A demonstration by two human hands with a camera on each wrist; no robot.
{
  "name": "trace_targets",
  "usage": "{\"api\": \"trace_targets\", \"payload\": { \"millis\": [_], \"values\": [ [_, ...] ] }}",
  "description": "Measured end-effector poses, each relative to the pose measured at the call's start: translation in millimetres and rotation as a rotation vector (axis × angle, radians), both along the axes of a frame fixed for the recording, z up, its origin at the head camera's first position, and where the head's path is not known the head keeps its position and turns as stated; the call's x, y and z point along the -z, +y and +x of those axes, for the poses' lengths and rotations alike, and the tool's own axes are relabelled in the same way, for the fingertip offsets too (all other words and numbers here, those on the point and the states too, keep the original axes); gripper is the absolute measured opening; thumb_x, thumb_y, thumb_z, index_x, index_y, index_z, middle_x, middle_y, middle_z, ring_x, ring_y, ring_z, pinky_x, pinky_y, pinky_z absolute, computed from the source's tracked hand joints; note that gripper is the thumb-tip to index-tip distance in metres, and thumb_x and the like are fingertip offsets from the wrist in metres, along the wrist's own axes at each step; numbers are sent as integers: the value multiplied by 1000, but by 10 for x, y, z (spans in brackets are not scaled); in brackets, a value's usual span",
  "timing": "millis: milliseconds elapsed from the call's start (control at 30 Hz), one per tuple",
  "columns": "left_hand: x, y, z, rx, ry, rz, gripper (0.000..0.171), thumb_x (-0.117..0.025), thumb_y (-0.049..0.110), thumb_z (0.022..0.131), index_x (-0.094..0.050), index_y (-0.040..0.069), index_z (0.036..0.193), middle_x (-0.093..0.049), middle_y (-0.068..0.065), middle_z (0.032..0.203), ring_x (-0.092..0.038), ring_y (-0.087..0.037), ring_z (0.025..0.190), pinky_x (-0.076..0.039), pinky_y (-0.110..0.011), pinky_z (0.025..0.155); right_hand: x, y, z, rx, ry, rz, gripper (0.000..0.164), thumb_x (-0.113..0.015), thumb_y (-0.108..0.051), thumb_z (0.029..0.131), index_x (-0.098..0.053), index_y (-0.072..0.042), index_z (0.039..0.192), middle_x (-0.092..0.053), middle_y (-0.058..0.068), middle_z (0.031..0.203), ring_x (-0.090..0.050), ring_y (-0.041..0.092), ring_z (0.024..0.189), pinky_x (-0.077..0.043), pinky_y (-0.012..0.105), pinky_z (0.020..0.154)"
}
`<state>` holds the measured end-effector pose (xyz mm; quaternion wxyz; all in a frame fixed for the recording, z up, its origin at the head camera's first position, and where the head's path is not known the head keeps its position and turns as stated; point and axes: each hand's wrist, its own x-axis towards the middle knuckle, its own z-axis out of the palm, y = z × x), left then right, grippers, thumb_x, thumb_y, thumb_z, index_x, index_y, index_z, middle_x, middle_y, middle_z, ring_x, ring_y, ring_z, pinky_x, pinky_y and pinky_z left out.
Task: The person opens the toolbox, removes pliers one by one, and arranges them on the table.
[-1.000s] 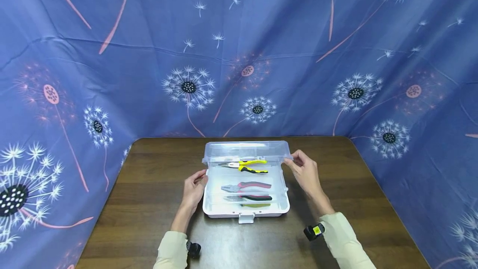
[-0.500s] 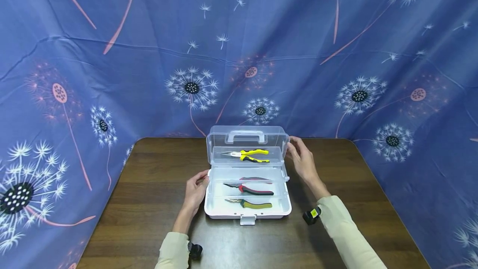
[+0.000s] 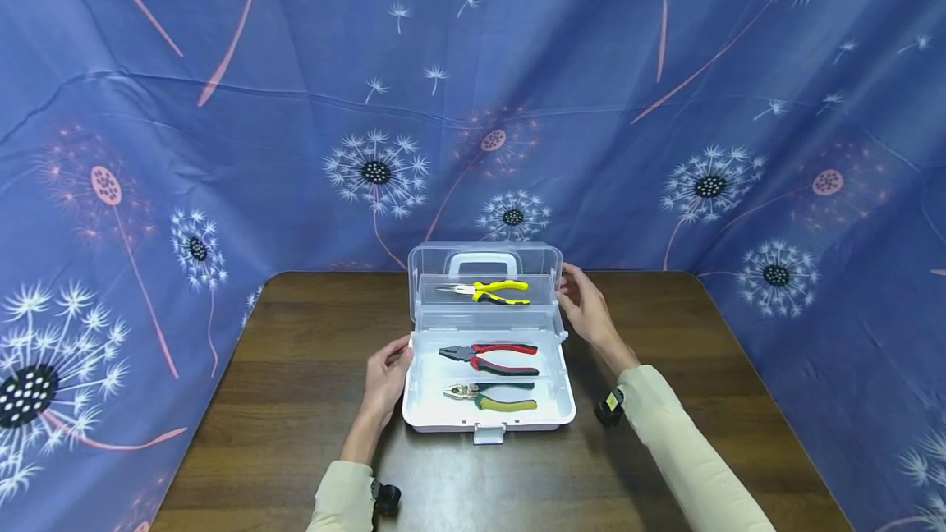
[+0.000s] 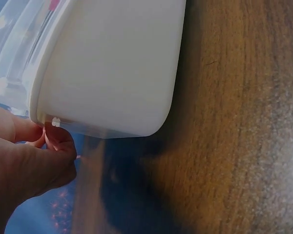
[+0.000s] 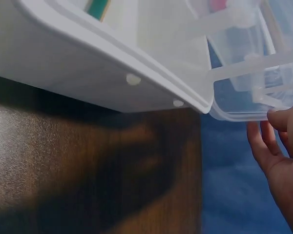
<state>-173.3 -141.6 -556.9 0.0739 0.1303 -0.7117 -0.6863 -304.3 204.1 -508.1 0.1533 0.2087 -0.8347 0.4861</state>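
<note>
A white toolbox (image 3: 443, 424) stands on the table with its clear lid (image 3: 548, 259) raised and its clear trays spread in steps. Long-nose pliers (image 3: 498, 286) with yellow-black handles lie in the upper tray. Pliers (image 3: 460, 353) with red-black handles are below them, in the lower tray. Nearest the front, green-yellow handled pliers (image 3: 507, 405) lie lowest. My left hand (image 3: 384, 382) pinches the toolbox's rear left corner, as the left wrist view shows at the white wall (image 4: 112, 63). My right hand (image 3: 590, 312) holds the lid's right edge (image 5: 237, 116) between thumb and fingers.
A white latch (image 3: 489, 433) hangs down at the toolbox's front. The lid carries a white handle (image 3: 484, 259). Brown wooden table (image 3: 296, 368) surrounds the box, and a blue dandelion-print cloth (image 3: 281, 171) hangs behind it.
My right hand has swung the lid up and back, and the trays have spread rearward with it. The red-black and green-yellow handled pliers show more fully. My left hand stays at the rear left corner.
</note>
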Motion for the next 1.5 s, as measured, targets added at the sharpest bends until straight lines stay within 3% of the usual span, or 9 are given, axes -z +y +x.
{"api": "trace_targets", "payload": {
  "millis": [200, 500, 700, 900, 1000, 1133, 1333, 1500],
  "values": [
    [-21, 6, 21, -11, 8, 21, 31, -56, -1, 103, -63, -10, 131, -63, -25, 123, -59, -16, 100, -47, -16, 82, 36, -42, -173, -4, -146, 108, 51, -54, 14, 96, -45, 11, 146, -60, 26, 115, -58, 37, 104, -47, 46, 93],
    [-19, 6, 18, 6, 46, 28, 32, -57, 0, 103, -61, -14, 131, -64, -28, 124, -61, -17, 99, -49, -18, 79, 123, -61, -387, -84, -375, 143, 48, -49, 6, 101, -39, 17, 147, -59, 31, 120, -55, 37, 108, -45, 46, 96],
    [-3, 17, -2, -12, 26, 45, 30, -57, 0, 103, -63, -11, 130, -64, -28, 123, -63, -18, 97, -50, -18, 77, 250, -38, -448, -150, -444, 116, 46, -53, 0, 98, -48, 19, 139, -61, 35, 125, -59, 38, 112, -48, 41, 97],
    [1, 20, 1, -4, 33, 36, 31, -57, 0, 103, -62, -13, 130, -63, -30, 122, -63, -24, 100, -50, -18, 78, 365, -5, -477, -118, -522, 78, 44, -54, 1, 99, -51, 16, 140, -59, 34, 133, -58, 35, 116, -47, 38, 97],
    [4, 17, 3, -13, 27, 43, 31, -57, -1, 103, -62, -13, 130, -63, -29, 123, -62, -24, 100, -49, -17, 78, 371, -8, -481, -87, -534, 114, 43, -54, -2, 100, -52, 14, 140, -59, 33, 133, -57, 36, 115, -47, 39, 96],
    [-9, 15, -1, -19, 11, 43, 30, -57, 0, 102, -63, -12, 130, -64, -28, 122, -62, -21, 98, -49, -17, 78, 312, -18, -459, -36, -568, 106, 41, -54, -2, 102, -52, 15, 138, -60, 33, 131, -60, 33, 112, -50, 42, 95],
    [-23, 24, 0, -10, 6, 38, 32, -58, 1, 103, -62, -12, 131, -63, -28, 122, -60, -18, 97, -48, -17, 77, 73, 23, -437, -15, -623, -97, 33, -52, -1, 105, -53, 17, 133, -62, 31, 124, -67, 14, 97, -56, 41, 94],
    [-43, 5, 2, -13, -1, 41, 32, -58, 2, 103, -62, -12, 131, -63, -28, 123, -60, -20, 100, -48, -17, 79, -274, -12, -472, -41, -597, -92, 36, -52, -7, 107, -53, 15, 135, -61, 33, 128, -67, 29, 108, -55, 39, 96]
  ]
}}
